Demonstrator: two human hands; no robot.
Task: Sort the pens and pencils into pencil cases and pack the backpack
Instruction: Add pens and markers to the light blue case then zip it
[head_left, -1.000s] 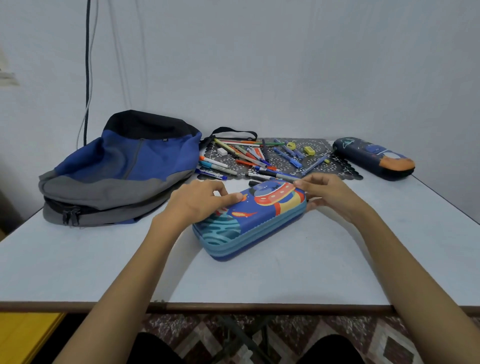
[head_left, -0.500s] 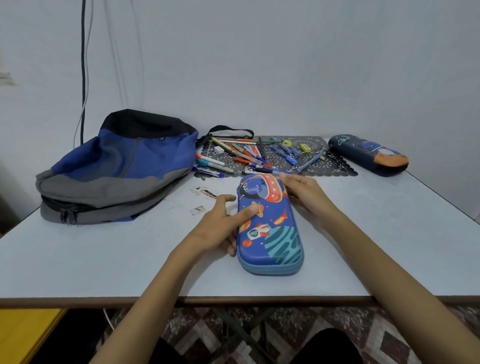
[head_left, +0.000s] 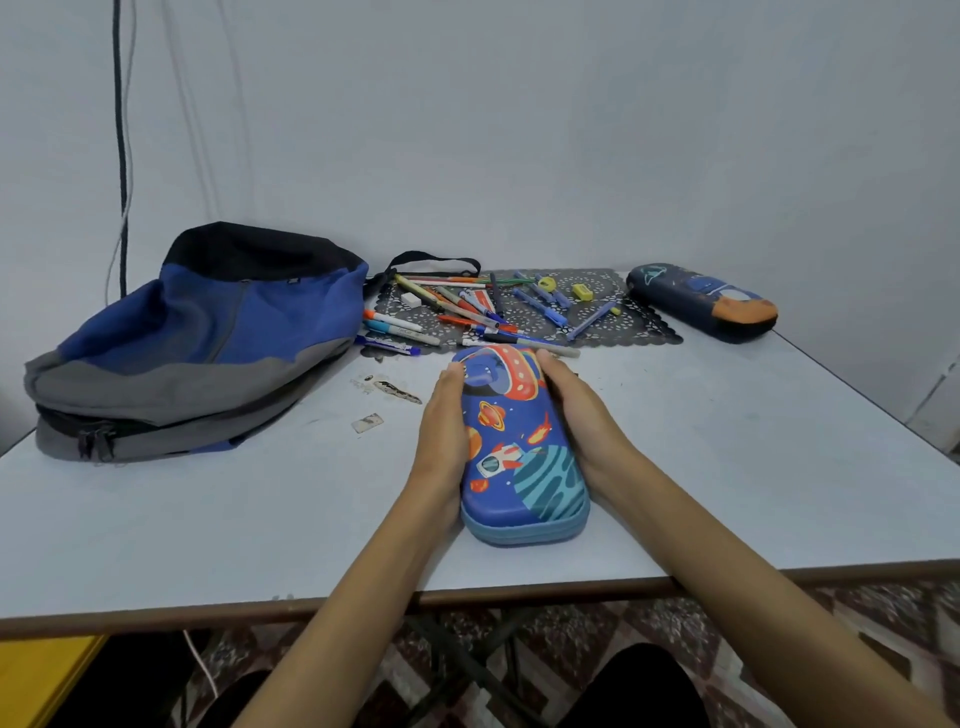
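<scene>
The left hand and right hand are pressing, fingers straight, against opposite long sides of the space-print pencil case near the counter's front edge.

No text is legible; the print on the white pen is blurred.

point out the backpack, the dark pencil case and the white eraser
backpack (head_left: 234, 332): head view, on its blue front panel
dark pencil case (head_left: 701, 302): head view, middle of its lid
white eraser (head_left: 411, 299): head view, on its top face
</scene>
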